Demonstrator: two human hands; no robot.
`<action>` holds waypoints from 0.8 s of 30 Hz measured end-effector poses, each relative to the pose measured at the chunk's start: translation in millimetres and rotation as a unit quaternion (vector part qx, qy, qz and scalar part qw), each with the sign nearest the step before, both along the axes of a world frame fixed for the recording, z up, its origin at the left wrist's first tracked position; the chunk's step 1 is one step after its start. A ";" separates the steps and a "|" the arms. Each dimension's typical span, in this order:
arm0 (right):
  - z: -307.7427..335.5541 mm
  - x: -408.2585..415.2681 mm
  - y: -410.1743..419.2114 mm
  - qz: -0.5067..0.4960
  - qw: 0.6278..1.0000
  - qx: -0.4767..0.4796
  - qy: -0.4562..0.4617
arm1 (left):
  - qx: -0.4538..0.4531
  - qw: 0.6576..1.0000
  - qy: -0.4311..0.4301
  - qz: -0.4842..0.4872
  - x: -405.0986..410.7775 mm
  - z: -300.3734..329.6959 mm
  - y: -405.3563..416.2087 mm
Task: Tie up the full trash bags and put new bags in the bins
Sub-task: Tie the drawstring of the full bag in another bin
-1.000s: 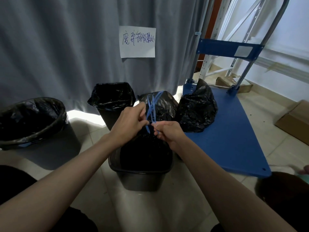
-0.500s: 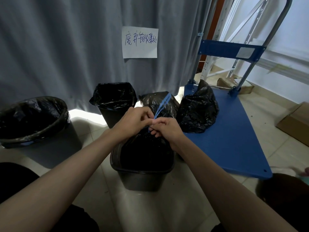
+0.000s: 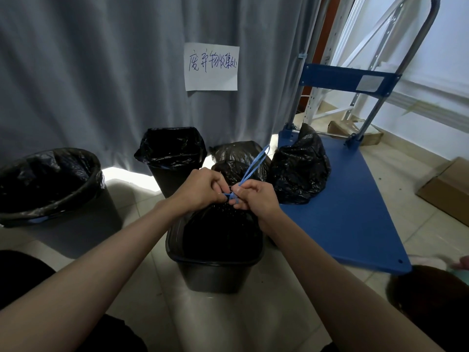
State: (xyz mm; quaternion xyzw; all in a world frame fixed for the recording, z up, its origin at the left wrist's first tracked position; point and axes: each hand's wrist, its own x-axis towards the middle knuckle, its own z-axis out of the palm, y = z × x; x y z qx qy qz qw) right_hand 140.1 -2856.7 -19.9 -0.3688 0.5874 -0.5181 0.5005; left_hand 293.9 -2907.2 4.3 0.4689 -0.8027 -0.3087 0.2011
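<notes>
Both my hands, left hand (image 3: pixel 200 190) and right hand (image 3: pixel 253 196), meet above the small bin (image 3: pixel 215 273), pinching the blue drawstring (image 3: pixel 250 171) at the gathered neck of the full bag (image 3: pixel 220 229) to cinch its knot.

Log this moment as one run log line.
step: tying bag | left hand: pinches blue drawstring | right hand: pinches drawstring | trash bag: in bin, gathered

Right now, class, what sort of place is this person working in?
Probably a waste-collection corner of a storeroom: lined bins, tied black bags on a blue platform cart, and a handwritten paper sign on a grey curtain.
</notes>
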 end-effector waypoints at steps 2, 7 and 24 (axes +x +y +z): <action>-0.9 0.4 0.6 0.001 1.000 -0.002 -0.002 | -0.014 1.000 0.020 0.004 -1.6 -0.4 2.4; -1.3 0.7 -0.5 -0.017 1.000 -0.001 0.007 | -0.062 0.998 0.028 0.012 -5.7 -4.2 3.9; -3.6 -5.1 -1.1 -0.057 0.997 0.049 0.031 | -0.260 0.964 -0.009 -0.051 -17.3 -12.6 30.4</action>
